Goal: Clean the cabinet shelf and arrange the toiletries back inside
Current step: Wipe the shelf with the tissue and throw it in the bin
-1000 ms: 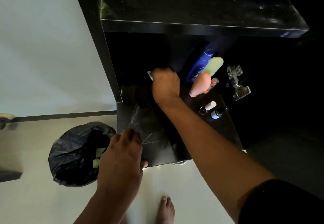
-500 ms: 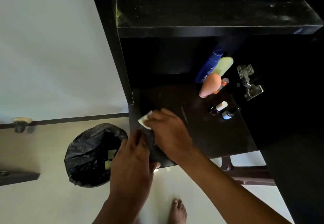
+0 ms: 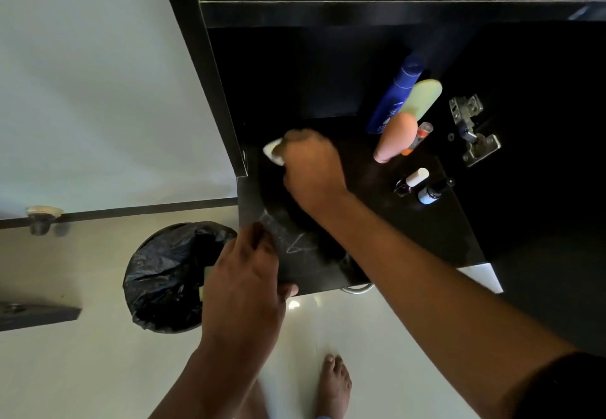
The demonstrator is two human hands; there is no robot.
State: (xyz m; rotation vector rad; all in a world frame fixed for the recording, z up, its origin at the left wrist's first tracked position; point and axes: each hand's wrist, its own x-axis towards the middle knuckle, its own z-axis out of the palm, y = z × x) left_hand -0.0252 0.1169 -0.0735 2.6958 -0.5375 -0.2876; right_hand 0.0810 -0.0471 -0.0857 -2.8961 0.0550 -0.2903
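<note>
My right hand [image 3: 311, 169] is closed on a white wipe [image 3: 272, 151] and presses it on the black cabinet shelf [image 3: 436, 231] near its left back part. My left hand [image 3: 246, 281] rests on the shelf's front left edge, fingers on top and thumb under. Dusty smears [image 3: 292, 238] show on the shelf between my hands. At the back right of the shelf stand a blue bottle [image 3: 395, 97], a pale green tube [image 3: 423, 98], an orange bottle [image 3: 393, 138] and a thin clear tube [image 3: 421, 134]. Two small bottles [image 3: 411, 182] [image 3: 433, 190] stand in front of these.
A bin with a black liner [image 3: 167, 274] stands on the white floor under the shelf's left end. A metal hinge [image 3: 472, 130] sits on the cabinet's right wall. An upper shelf [image 3: 377, 8] overhangs. My bare foot [image 3: 334, 382] is below.
My right hand with the wipe has gone from the shelf's front edge back toward the rear left. The left hand stayed at the front edge.
</note>
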